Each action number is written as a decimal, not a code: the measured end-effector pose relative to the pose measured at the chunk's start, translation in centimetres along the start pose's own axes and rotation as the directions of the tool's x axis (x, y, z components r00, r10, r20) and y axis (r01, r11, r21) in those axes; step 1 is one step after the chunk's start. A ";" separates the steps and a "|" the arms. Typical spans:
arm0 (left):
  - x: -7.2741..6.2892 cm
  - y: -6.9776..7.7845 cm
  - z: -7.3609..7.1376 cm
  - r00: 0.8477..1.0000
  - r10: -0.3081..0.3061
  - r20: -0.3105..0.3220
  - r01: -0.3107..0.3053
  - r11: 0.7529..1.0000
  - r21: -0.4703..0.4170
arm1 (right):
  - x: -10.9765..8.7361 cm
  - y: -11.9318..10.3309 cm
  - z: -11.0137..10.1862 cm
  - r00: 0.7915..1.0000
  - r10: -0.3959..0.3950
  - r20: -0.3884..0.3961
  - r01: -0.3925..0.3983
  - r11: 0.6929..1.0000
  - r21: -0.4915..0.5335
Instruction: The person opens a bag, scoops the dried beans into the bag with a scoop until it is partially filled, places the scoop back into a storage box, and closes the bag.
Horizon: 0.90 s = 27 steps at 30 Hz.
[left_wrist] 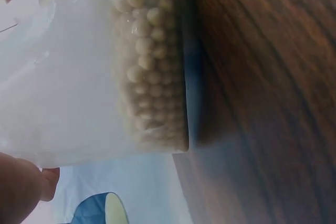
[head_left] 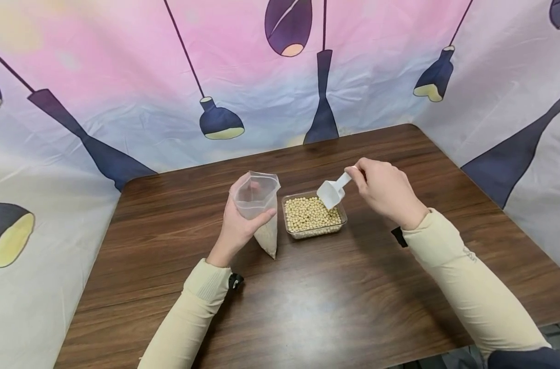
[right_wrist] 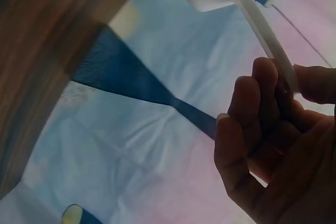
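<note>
My left hand [head_left: 234,228] grips a clear plastic bag [head_left: 267,233], its mouth spread wide at the top. In the left wrist view, pale round beans [left_wrist: 149,72] fill the lower part of the bag [left_wrist: 68,82], which stands close over the wood. Right of it, a clear rectangular container [head_left: 317,234] holds many similar beans [head_left: 310,212]. Between thumb and fingers, my right hand [head_left: 386,190] pinches the handle of a white scoop [head_left: 331,193]. The scoop is tilted above the container's right side; no beans show in its bowl.
Everything is on or over a dark wooden table [head_left: 298,307]. A cloth backdrop [head_left: 146,92] printed with hanging lamps rises behind it and at both sides. The table's near edge runs below the right forearm.
</note>
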State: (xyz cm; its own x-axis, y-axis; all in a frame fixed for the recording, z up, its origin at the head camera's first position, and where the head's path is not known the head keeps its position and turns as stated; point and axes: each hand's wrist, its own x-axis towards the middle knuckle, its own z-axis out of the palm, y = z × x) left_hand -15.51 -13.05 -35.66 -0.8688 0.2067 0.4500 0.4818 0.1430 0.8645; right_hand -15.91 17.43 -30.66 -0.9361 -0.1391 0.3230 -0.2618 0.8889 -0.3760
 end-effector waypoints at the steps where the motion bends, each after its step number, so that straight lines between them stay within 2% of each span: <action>1: 0.0 -0.1 -0.1 1.000 0.000 -0.002 0.000 1.000 -0.005 | 0.1 0.2 0.4 1.000 -0.006 -0.003 0.006 1.000 -0.018; 4: 0.0 -0.4 -0.2 1.000 -0.026 -0.016 0.025 1.000 -0.017 | 0.3 0.5 1.2 0.999 -0.039 -0.018 0.037 0.997 -0.065; 7: -0.1 -0.5 -0.4 0.998 -0.059 -0.021 0.058 0.998 -0.010 | 0.6 0.7 1.6 0.999 -0.041 -0.005 0.041 0.997 -0.062; 10: -0.1 -0.5 -0.5 0.997 -0.073 -0.012 0.073 0.997 -0.001 | 0.8 1.3 1.8 0.999 0.007 0.052 -0.007 1.000 0.001; 13: 0.0 -0.6 -0.5 0.997 -0.077 0.001 0.077 0.997 -0.001 | 1.1 2.4 2.0 0.988 0.066 0.138 -0.081 0.992 0.102; 17: 0.0 -0.6 -0.5 0.995 -0.102 0.022 0.103 0.995 -0.011 | 1.4 4.1 2.5 0.956 0.106 0.274 -0.175 0.955 0.238; 20: 0.0 -0.6 -0.5 0.992 -0.123 0.034 0.124 0.992 -0.012 | 1.4 5.2 3.1 0.928 0.121 0.354 -0.235 0.924 0.300; 24: 0.0 -0.6 -0.5 0.990 -0.130 0.045 0.131 0.991 -0.010 | 1.4 6.1 4.1 0.908 0.132 0.398 -0.284 0.892 0.351; 27: -0.1 -0.7 -0.6 0.990 -0.135 0.052 0.135 0.991 -0.009 | 1.3 6.4 4.9 0.889 0.140 0.436 -0.334 0.849 0.410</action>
State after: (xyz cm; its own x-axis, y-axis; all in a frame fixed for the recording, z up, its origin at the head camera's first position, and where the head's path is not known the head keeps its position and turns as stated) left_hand -15.85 -13.74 -36.19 -0.9187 0.2353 0.3174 0.3588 0.1608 0.9195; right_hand -19.96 20.77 -36.88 -0.9711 -0.1900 -0.1441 -0.0055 0.6219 -0.7831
